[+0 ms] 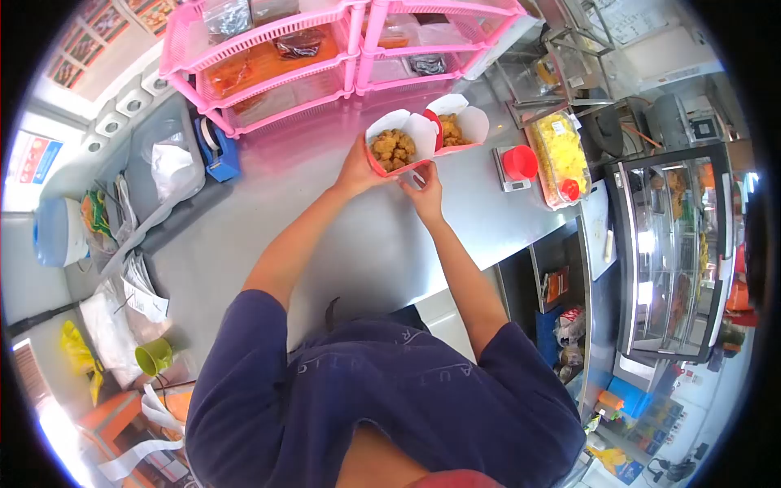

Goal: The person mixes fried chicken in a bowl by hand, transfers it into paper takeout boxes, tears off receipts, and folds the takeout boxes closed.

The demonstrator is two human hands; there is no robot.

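A red and white takeaway box [400,166] of fried chicken pieces [392,150] is over the steel counter, its white flaps raised. My left hand [358,169] is closed around the left side of this box. At its lower right edge, my right hand [425,193] has thumb and fingers bent against the box. Just behind and to the right stands a second takeaway box [469,130], also with fried pieces inside and its flaps up. The undersides of both boxes are hidden.
Pink basket racks [281,98] line the back of the steel counter [268,195]. To the right are a small scale [516,185] bearing a red cup [519,163], and a clear container [547,187] of yellow food. A glass display case [671,260] stands farther right; a blue tape dispenser [218,154] is left.
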